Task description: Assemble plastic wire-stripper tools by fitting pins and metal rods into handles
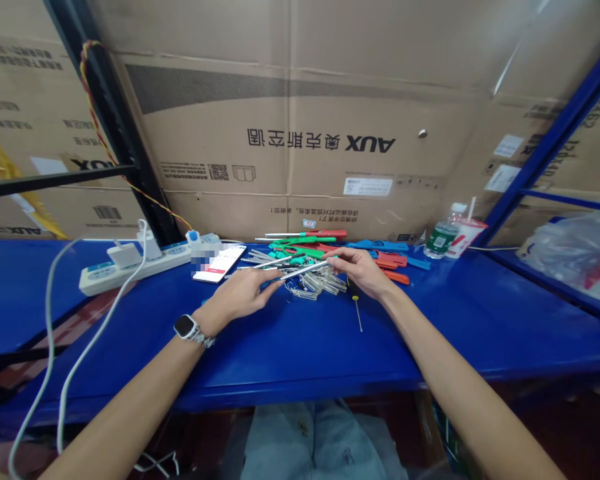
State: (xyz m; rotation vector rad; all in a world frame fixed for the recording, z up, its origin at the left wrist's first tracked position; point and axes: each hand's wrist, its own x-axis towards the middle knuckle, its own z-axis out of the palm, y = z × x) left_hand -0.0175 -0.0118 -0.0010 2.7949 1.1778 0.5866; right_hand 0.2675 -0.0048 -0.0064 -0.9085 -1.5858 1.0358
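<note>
A thin silver metal rod point(305, 270) spans the gap between my two hands, above the pile. My right hand point(363, 270) pinches its right end between thumb and fingers. At its other end, the closed fingertips of my left hand point(247, 291) grip the tip. A second thin rod point(283, 262) lies just behind, close to my left fingers. Below and behind are clear plastic tubes point(307, 293), green plastic handles point(293, 250) and red handles point(330, 234). A small yellow-headed pin-like piece point(356, 300) lies on the blue table point(300, 353), in front of my right hand.
Blue plastic pieces point(385, 245) and orange ones point(396, 277) lie at the pile's right. A bottle point(439, 239) and a cup with a straw point(465, 237) stand farther right. Left are a phone point(220, 262) and a power strip point(140, 265) with white cables. Cardboard point(290, 133) backs the table.
</note>
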